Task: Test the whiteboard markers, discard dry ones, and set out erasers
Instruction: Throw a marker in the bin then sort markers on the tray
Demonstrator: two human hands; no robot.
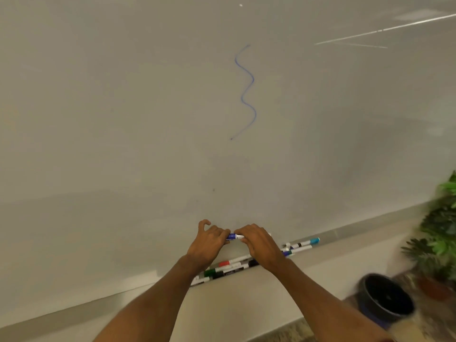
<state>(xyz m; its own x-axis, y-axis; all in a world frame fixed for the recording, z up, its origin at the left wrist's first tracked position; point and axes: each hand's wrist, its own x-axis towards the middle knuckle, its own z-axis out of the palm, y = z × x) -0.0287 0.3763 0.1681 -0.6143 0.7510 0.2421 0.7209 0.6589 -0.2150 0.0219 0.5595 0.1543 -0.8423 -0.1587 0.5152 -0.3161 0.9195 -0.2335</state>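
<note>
A blue wavy line (246,90) runs down the whiteboard (123,119). Just above the board's tray, both hands hold one blue marker (234,236) level. My left hand (209,239) pinches its blue cap end, with the index finger raised and curled. My right hand (259,244) grips the white barrel. Several markers (229,267) with red, green, black and light blue caps lie along the tray (328,236) under my hands and to the right. I see no eraser.
A dark round bin (385,297) stands on the floor at the lower right. A green potted plant (439,233) fills the right edge. A pale wall ledge runs under the tray.
</note>
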